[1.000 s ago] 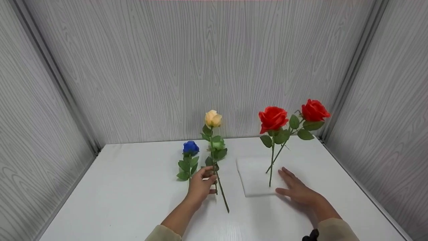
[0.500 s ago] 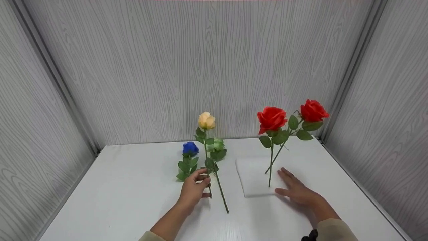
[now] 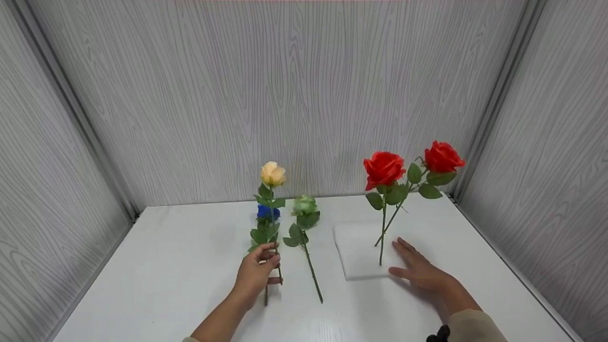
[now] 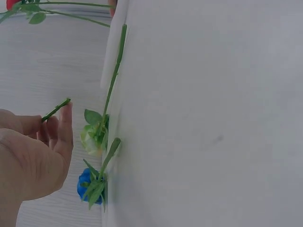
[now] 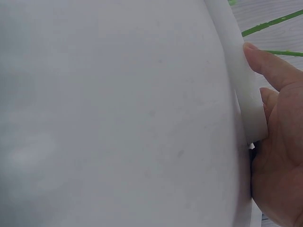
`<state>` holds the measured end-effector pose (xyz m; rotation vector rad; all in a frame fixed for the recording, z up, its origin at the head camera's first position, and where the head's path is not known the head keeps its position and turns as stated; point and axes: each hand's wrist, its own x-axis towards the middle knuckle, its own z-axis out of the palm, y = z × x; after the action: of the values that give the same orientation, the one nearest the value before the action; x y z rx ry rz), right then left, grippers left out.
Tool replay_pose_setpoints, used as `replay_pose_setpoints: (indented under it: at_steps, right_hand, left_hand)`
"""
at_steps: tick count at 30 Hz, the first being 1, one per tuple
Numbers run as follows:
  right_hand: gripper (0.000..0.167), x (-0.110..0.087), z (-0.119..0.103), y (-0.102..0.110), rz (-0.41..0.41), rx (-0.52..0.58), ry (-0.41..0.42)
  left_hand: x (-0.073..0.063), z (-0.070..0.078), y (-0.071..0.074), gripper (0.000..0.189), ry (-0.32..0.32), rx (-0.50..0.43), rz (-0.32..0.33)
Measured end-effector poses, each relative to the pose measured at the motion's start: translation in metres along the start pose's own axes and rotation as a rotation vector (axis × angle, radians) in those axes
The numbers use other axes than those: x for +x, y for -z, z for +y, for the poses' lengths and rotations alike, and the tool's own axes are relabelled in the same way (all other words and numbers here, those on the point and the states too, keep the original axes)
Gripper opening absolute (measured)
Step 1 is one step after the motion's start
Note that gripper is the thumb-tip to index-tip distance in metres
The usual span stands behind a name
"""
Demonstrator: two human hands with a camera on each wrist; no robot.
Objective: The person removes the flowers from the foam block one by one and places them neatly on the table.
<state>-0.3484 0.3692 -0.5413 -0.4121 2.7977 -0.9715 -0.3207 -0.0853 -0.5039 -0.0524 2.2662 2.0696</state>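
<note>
Upright over the table, a cream-yellow rose point(image 3: 273, 174) is pinched by its stem in my left hand point(image 3: 256, 270); the stem's lower end point(image 4: 57, 109) pokes out past the fingers in the left wrist view. Behind it lies a blue rose point(image 3: 269, 212), partly covered by the hand and the cream rose's leaves. A pale green rose point(image 3: 304, 205) lies just to the right. My right hand point(image 3: 422, 271), fingers spread, rests at the right edge of a white foam slab point(image 3: 356, 259). Its thumb touches the slab's side point(image 5: 244, 90) in the right wrist view.
Two red roses stand in the slab: one nearly upright point(image 3: 384, 168), the other point(image 3: 443, 156) leaning right, their stems crossing. Grey wood-grain panels point(image 3: 304, 95) enclose the white table point(image 3: 156, 266) at the back and both sides.
My left hand has carried the cream rose to the left, from in front of the green rose to in front of the blue one. My right hand has stayed at the slab.
</note>
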Motion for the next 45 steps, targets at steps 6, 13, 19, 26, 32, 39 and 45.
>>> replay_pose_setpoints:
  at_steps: [6, 13, 19, 26, 32, 39, 45]
  right_hand:
    - [0.091, -0.002, -0.001, 0.000, 0.004, 0.007, 0.003]
    - [0.092, 0.000, -0.003, -0.001, -0.005, 0.019, -0.018]
    - [0.090, -0.002, -0.002, 0.001, -0.015, 0.021, 0.006]
    - [0.090, -0.002, 0.000, 0.001, -0.016, 0.011, 0.004]
    - [0.092, 0.000, 0.002, 0.000, -0.009, 0.003, -0.003]
    - [0.092, 0.002, 0.005, -0.001, -0.004, -0.005, 0.001]
    - [0.091, 0.001, 0.003, 0.001, 0.000, -0.006, 0.009]
  left_hand:
    - [-0.002, -0.001, 0.013, 0.040, 0.016, 0.023, 0.027]
    - [-0.001, 0.000, 0.030, 0.042, 0.042, 0.058, 0.067]
    - [-0.001, 0.000, 0.041, 0.039, 0.039, 0.075, 0.084]
    - [-0.003, -0.003, 0.050, 0.040, 0.043, 0.099, 0.087]
    - [-0.002, -0.006, 0.059, 0.041, 0.066, 0.128, 0.092]
    - [-0.001, -0.008, 0.073, 0.041, 0.089, 0.152, 0.115]
    - [-0.003, -0.009, 0.084, 0.041, 0.118, 0.163, 0.101]
